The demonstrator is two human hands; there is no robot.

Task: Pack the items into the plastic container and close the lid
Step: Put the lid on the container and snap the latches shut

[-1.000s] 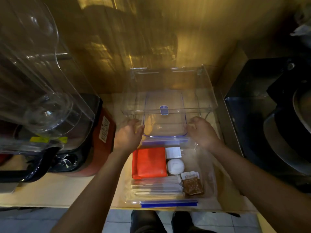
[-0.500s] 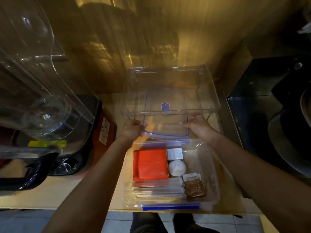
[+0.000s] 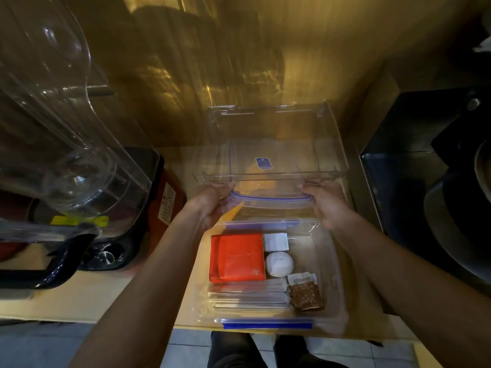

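A clear plastic container [image 3: 335, 264] with blue clips stands at the counter's front edge. Inside lie an orange packet [image 3: 236, 257], a white charger plug [image 3: 275, 241], a white round puck [image 3: 279, 264], a brown snack packet [image 3: 305, 294] and several flat clear sachets [image 3: 248, 294]. Just behind it I hold the clear lid [image 3: 269, 199] with its blue seal, tilted up under a larger clear tray. My left hand [image 3: 212, 203] grips the lid's left corner. My right hand [image 3: 328, 203] grips its right corner.
A larger clear tray [image 3: 271, 144] stands behind the container against the wall. At the left is a red and black blender base [image 3: 164, 205] with a clear jug [image 3: 61, 144] above it. A black appliance [image 3: 425, 181] fills the right side.
Both hands have moved away from me and lifted the lid's near edge off the counter, so the lid now tilts up behind the container.
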